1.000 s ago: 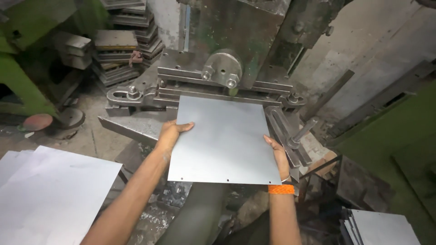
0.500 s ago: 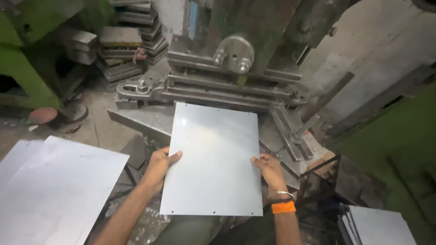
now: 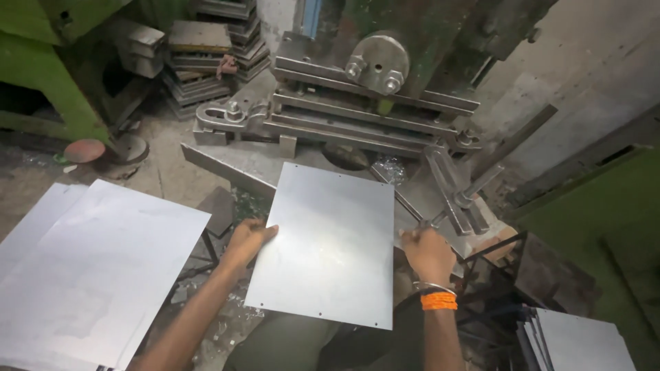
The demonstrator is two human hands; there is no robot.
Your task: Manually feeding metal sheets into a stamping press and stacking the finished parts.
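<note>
Metal sheet point(image 3: 330, 244) flat on press bed point(image 3: 227, 161), just short of die. Left hand point(image 3: 246, 240) fingers clamp left edge; right hand point(image 3: 427, 253) fingers pinch right edge (two-sided hold keeps sheet level, square). Sheet stack point(image 3: 96, 268) to left.

No packages, labels, signs or screens show anywhere in view.
</note>
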